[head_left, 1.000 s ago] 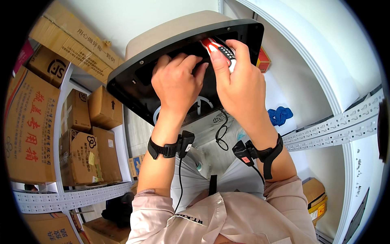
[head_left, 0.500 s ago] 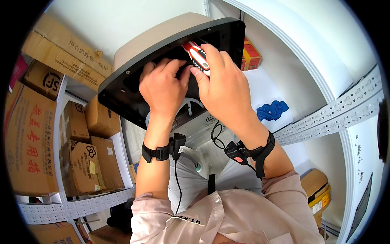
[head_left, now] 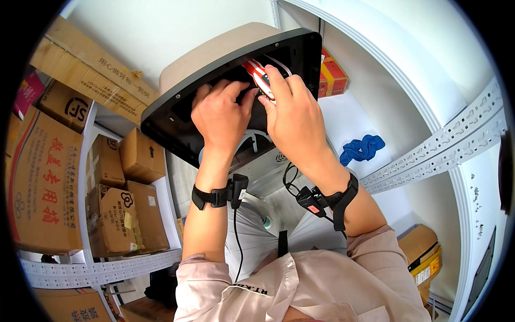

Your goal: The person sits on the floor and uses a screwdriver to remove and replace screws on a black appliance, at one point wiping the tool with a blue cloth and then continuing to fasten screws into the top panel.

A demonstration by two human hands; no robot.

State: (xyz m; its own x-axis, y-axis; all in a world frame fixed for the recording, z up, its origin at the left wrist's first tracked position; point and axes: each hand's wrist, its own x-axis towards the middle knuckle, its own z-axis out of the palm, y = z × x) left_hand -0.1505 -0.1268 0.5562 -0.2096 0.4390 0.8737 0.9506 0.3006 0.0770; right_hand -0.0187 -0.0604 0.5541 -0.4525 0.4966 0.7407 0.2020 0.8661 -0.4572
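Note:
A large housing with a beige shell (head_left: 214,45) and a black open side (head_left: 177,115) stands tilted in front of me. My right hand (head_left: 294,104) grips a red-and-white handle (head_left: 261,79) with black pads, angled into the black recess. The working end of this tool is hidden, so its kind cannot be told. Close beside it, my left hand (head_left: 222,114) reaches into the recess with curled fingers and the thumb near the handle's lower end. What those fingers pinch is hidden. A thin pale strip (head_left: 281,63) shows in the recess behind the handle.
Shelves with several cardboard boxes (head_left: 45,182) stand at the left. On the white shelf at the right lie a red-and-yellow box (head_left: 332,75) and a blue cloth (head_left: 362,149). A thin black cable (head_left: 291,180) loops below my right wrist. A white curved part (head_left: 252,140) sits below the hands.
The whole view has shifted slightly. Both hands stay in the recess, and the right hand has turned a little around the handle. The pale strip behind it shows more clearly.

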